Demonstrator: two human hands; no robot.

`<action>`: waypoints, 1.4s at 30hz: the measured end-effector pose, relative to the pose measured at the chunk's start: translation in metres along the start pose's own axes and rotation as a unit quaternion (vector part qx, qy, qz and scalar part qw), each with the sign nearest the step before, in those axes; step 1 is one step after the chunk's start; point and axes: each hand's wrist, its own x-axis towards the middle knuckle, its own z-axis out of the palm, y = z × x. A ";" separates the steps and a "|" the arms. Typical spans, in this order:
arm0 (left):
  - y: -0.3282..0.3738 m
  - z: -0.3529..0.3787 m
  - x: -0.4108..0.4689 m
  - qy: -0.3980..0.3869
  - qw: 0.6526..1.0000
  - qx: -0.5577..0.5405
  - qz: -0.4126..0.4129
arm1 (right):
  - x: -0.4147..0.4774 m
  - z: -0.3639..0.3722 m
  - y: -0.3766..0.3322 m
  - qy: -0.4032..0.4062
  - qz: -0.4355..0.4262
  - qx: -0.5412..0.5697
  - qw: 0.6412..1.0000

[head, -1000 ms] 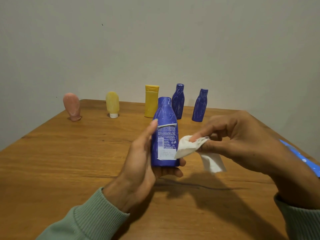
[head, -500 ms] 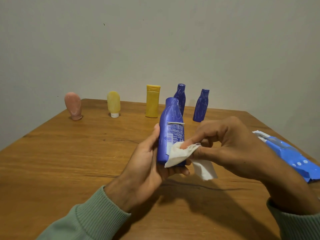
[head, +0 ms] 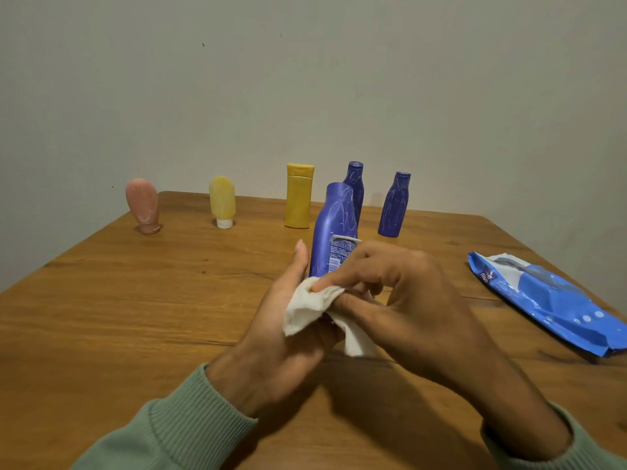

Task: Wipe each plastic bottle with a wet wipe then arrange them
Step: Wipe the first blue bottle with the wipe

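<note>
My left hand (head: 274, 337) grips the lower part of a large blue bottle (head: 334, 228), held upright above the table. A white wet wipe (head: 310, 308) is pinched in my right hand (head: 407, 300) and pressed against the bottle's lower front, hiding its base. Along the table's far edge stand a pink bottle (head: 144, 206), a pale yellow bottle (head: 222, 201), a yellow bottle (head: 299, 196) and two small blue bottles (head: 355, 188) (head: 395, 205).
A blue wet-wipe pack (head: 549, 300) lies flat at the right side of the wooden table (head: 135, 317), with its flap open. A plain wall rises behind the table's far edge.
The bottle has turned so its label faces more to the right. My right hand has moved left with the wipe, from beside the bottle onto its lower front.
</note>
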 end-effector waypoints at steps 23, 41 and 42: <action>-0.018 0.003 -0.002 0.038 0.979 0.191 0.057 | 0.001 0.000 0.001 0.121 0.031 -0.065 0.990; -0.009 0.012 -0.010 0.000 0.984 0.175 -0.015 | 0.005 -0.018 0.010 0.116 0.007 -0.076 0.990; -0.009 0.013 -0.010 0.009 0.985 0.174 -0.007 | 0.004 -0.018 0.009 0.094 0.001 -0.083 0.992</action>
